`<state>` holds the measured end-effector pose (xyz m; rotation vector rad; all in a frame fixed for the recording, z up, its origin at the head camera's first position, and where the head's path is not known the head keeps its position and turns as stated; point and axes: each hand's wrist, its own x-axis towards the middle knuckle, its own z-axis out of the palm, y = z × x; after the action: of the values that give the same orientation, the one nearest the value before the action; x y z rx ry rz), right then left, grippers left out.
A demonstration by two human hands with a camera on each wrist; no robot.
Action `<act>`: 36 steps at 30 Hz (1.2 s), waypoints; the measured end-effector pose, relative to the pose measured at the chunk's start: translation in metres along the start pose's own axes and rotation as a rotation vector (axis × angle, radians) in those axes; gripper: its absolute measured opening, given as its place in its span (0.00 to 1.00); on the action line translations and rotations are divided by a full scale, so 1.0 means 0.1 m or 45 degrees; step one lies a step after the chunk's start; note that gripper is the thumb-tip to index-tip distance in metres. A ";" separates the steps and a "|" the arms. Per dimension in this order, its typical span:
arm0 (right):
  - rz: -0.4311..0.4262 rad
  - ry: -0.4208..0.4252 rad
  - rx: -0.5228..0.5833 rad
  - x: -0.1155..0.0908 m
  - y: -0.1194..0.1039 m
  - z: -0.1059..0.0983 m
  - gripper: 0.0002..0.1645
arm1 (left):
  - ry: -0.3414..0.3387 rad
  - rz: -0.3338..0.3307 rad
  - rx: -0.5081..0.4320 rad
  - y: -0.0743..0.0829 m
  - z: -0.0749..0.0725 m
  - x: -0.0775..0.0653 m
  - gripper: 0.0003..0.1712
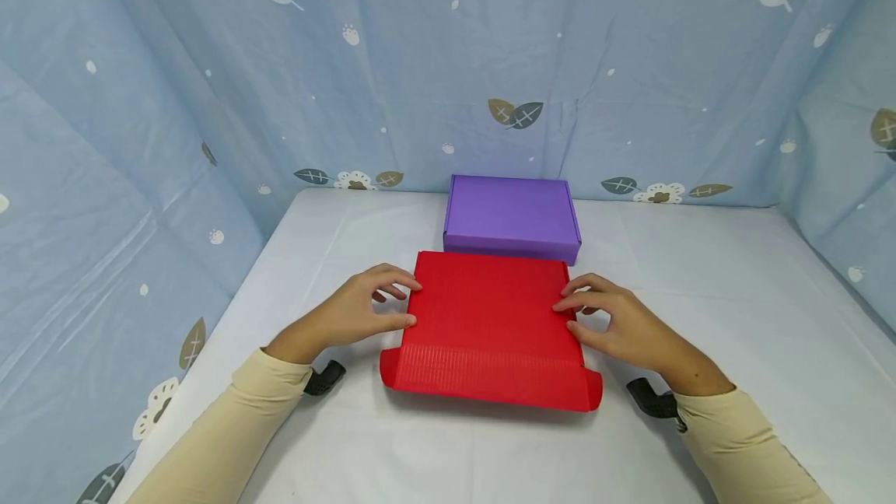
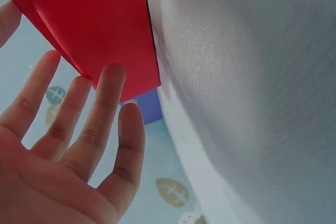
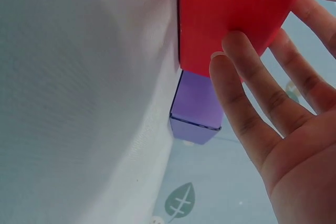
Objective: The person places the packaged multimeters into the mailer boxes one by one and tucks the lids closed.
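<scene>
A red cardboard box (image 1: 490, 306) lies on the table with its lid down over the top. Its front flap (image 1: 490, 373) sticks out toward me, with a rounded ear at each end. My left hand (image 1: 357, 308) is at the box's left edge, fingertips at the lid's rim and thumb nearer the front. On the opposite edge, my right hand (image 1: 619, 323) touches the lid's rim with its fingertips. In both wrist views the fingers are spread and only slightly bent beside the red side walls (image 2: 100, 24). The box's inside is hidden.
Just behind the red box stands a closed purple box (image 1: 511, 216). White cloth (image 1: 700, 278) covers the table. A blue leaf-print curtain (image 1: 420, 45) hangs at the back and both sides. Small black devices (image 1: 654, 399) sit under each wrist.
</scene>
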<state>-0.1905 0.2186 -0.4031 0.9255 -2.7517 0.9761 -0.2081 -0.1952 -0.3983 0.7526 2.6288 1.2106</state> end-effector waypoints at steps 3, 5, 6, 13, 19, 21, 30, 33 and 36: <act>-0.015 0.005 -0.003 0.00 0.01 0.01 0.19 | -0.002 0.007 0.006 0.01 0.01 0.00 0.27; -0.020 0.009 -0.001 -0.01 0.01 0.01 0.19 | -0.003 0.014 0.004 0.02 0.01 0.00 0.27; -0.021 0.010 0.002 -0.01 0.01 0.01 0.20 | -0.004 0.018 0.002 0.02 0.01 0.00 0.27; -0.034 0.006 0.018 -0.01 0.01 0.01 0.20 | -0.010 0.022 0.028 0.03 0.02 0.00 0.25; -0.018 -0.010 0.028 -0.02 0.00 0.00 0.20 | -0.011 0.021 0.065 0.06 0.04 -0.02 0.20; -0.013 -0.013 0.029 -0.02 -0.01 0.00 0.20 | -0.010 0.035 0.084 0.08 0.04 -0.03 0.19; 0.004 -0.024 0.041 -0.01 -0.02 0.00 0.20 | -0.062 0.157 0.227 0.24 0.03 -0.06 0.12; 0.000 -0.021 0.038 -0.01 -0.01 0.00 0.20 | -0.062 0.209 0.304 0.30 0.03 -0.08 0.12; -0.004 -0.021 0.036 -0.01 -0.01 0.00 0.20 | -0.055 0.260 0.384 0.35 0.04 -0.11 0.12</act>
<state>-0.1889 0.2184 -0.4029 0.9462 -2.7560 1.0142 -0.1842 -0.1788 -0.3757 1.1069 2.7873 0.8329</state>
